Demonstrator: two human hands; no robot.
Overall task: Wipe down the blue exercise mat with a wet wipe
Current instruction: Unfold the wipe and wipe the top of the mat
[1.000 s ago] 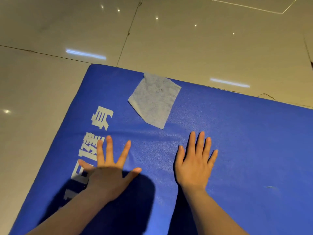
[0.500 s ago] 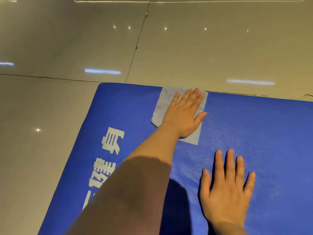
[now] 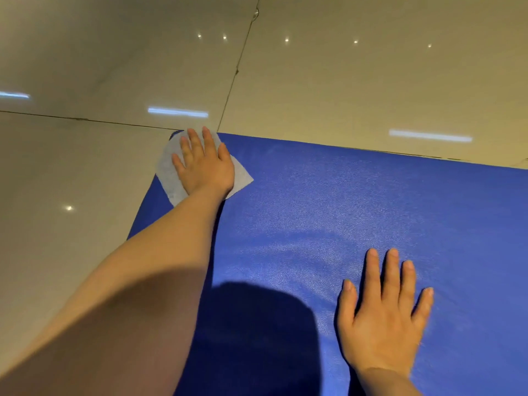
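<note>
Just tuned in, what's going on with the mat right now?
A person is wiping a blue exercise mat laid on a tiled floor. The left hand presses a wet wipe flat on the mat's far left corner, with the wipe's edge hanging over onto the floor. The right hand rests flat on the mat nearer the person, fingers spread, bracing.
</note>
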